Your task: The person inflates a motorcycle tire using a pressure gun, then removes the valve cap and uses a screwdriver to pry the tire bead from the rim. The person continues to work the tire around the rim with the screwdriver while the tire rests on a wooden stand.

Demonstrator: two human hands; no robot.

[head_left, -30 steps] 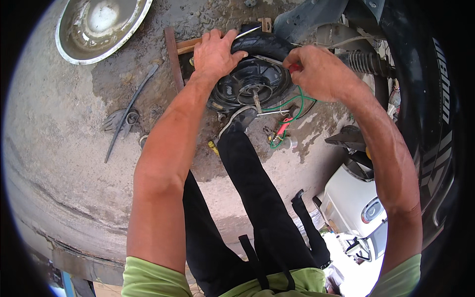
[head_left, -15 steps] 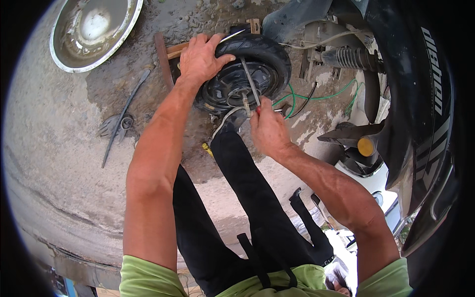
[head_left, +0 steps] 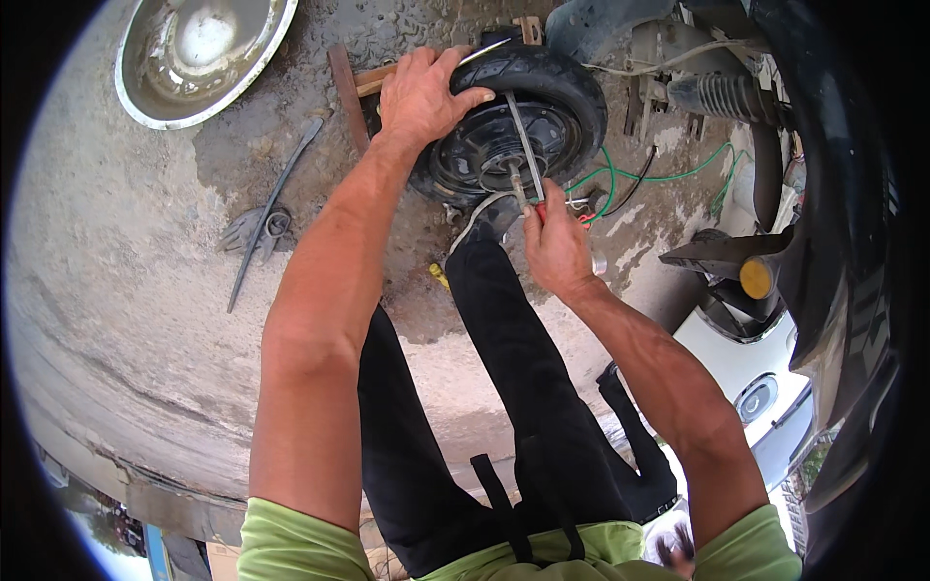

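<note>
A black tyre (head_left: 572, 92) on a dark wheel hub (head_left: 492, 145) lies at the top middle, its axle (head_left: 518, 184) pointing toward me. My left hand (head_left: 423, 99) is closed over the tyre's far left edge, its thumb along the rubber. Beside those fingers sticks out the tip of a thin metal bar (head_left: 484, 51); whether they touch it I cannot tell. My right hand (head_left: 559, 242) grips the red handle of a flat metal tyre lever (head_left: 524, 140), whose far end goes in at the tyre's inner edge. My shoe (head_left: 489, 221) is against the wheel's near side.
A metal basin (head_left: 208, 63) stands at the far left. Below it lie a long bar (head_left: 262, 218) and a grey glove (head_left: 242, 230). A wooden frame (head_left: 349, 92) is beside the wheel. Green wire (head_left: 664, 181) runs toward a scooter (head_left: 823, 194) on the right. A yellow-handled tool (head_left: 439, 276) is by my foot.
The whole view has shifted, so the scene sits farther right. Both hands keep their places on the tyre and the lever, with the lever at nearly the same angle.
</note>
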